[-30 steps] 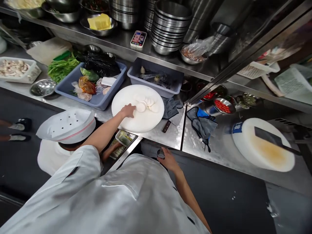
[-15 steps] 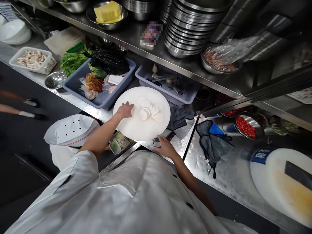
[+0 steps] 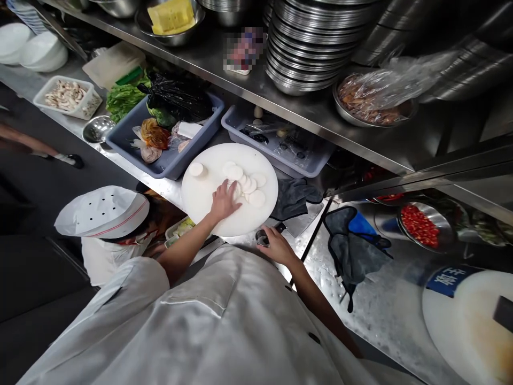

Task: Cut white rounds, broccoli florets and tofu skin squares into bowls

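Note:
A round white cutting board (image 3: 192,206) lies on the steel counter before me. On it spread several thin, round white slices (image 3: 256,199), a few overlapping. Apart from them, near the board's left edge, is a short round white piece (image 3: 196,170), perhaps a stack of slices. My left hand (image 3: 224,202) reaches over the board, fingers apart, its fingertips at the left side of the slices. At the board's near right edge, my right hand (image 3: 277,246) grips a metal ring cutter (image 3: 262,238). Close by it lies a cleaver (image 3: 301,220), partly under a dark cloth (image 3: 294,198).
Blue-grey bins (image 3: 160,171) stand behind the board, below a steel shelf (image 3: 192,63) with stacked bowls (image 3: 306,53). A co-worker in a white cap (image 3: 102,211) is close on my left. Right are a second cloth (image 3: 350,240), chopped red chillies (image 3: 419,223) and another board (image 3: 444,315).
My left hand has moved right across the board to the slices, and the short white piece now shows where it was. My right hand keeps the ring cutter. The co-worker's cap has shifted left.

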A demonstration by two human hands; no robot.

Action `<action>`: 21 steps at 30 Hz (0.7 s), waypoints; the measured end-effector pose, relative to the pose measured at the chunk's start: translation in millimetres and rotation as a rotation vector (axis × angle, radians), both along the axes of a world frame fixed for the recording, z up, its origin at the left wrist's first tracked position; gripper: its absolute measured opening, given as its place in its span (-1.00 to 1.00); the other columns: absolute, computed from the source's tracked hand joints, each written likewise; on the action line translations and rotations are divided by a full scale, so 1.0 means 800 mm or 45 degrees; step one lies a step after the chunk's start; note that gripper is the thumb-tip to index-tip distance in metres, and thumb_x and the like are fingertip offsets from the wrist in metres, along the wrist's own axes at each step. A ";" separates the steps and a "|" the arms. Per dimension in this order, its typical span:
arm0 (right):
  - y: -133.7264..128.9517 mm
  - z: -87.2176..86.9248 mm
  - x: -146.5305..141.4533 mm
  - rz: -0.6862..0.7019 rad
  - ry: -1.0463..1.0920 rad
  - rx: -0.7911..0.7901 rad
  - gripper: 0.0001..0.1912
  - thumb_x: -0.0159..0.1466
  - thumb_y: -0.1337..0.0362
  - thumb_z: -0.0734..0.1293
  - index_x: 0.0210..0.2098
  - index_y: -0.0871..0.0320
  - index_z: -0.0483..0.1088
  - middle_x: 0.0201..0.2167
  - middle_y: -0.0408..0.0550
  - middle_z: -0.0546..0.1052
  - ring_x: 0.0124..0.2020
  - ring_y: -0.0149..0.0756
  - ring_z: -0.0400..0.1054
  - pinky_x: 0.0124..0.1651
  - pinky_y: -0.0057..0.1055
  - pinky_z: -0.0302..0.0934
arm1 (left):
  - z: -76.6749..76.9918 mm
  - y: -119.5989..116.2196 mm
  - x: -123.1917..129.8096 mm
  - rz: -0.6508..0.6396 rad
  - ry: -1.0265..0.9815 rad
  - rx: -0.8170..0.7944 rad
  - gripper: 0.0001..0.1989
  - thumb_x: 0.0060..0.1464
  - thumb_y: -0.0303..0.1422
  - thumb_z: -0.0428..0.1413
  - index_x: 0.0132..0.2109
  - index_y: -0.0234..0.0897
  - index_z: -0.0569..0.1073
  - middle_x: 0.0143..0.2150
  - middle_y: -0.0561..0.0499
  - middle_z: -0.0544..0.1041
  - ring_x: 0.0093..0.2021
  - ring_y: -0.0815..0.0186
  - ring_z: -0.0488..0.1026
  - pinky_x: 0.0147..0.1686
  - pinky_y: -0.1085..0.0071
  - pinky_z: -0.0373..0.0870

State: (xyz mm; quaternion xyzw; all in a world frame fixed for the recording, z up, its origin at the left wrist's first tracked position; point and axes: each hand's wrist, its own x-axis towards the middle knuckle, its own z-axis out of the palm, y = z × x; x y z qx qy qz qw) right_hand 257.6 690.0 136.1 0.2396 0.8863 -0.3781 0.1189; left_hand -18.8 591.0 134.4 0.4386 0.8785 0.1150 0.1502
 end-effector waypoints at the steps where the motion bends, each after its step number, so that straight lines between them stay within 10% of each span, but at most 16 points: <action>1: 0.000 -0.001 0.001 -0.001 -0.010 -0.002 -0.27 0.28 0.16 0.40 0.39 0.15 0.19 0.26 0.17 0.38 0.29 -0.04 0.30 0.33 -0.20 0.19 | -0.010 0.001 0.005 0.017 -0.004 0.030 -0.19 0.21 -0.11 0.16 0.49 -0.15 0.06 0.48 -0.30 0.09 0.38 -0.12 0.17 0.29 -0.03 0.25; 5: -0.001 -0.004 0.004 -0.018 -0.067 -0.016 -0.24 0.28 0.14 0.42 0.40 0.17 0.19 0.31 0.20 0.35 0.33 -0.02 0.27 0.35 -0.20 0.18 | -0.019 0.006 -0.016 -0.069 -0.065 0.122 -0.20 0.16 -0.25 0.20 0.47 -0.22 0.10 0.30 -0.28 0.25 0.27 -0.02 0.29 0.32 0.07 0.26; 13: -0.007 -0.006 0.017 -0.065 -0.053 -0.027 -0.25 0.29 0.15 0.39 0.40 0.16 0.17 0.30 0.19 0.35 0.31 -0.04 0.30 0.34 -0.19 0.19 | 0.034 0.033 -0.085 -0.222 -0.118 -0.051 -0.18 0.01 -0.21 0.29 0.38 -0.21 0.20 0.17 -0.21 0.29 0.03 0.04 0.46 0.18 0.13 0.42; 21: -0.002 -0.012 0.024 -0.083 -0.058 -0.018 -0.26 0.28 0.17 0.40 0.39 0.17 0.18 0.25 0.19 0.37 0.29 -0.03 0.31 0.31 -0.19 0.21 | 0.038 0.132 -0.165 -0.776 -0.019 -0.468 -0.07 -0.12 -0.33 0.31 0.42 -0.07 0.21 0.49 -0.14 0.10 0.37 -0.08 0.19 0.38 0.07 0.12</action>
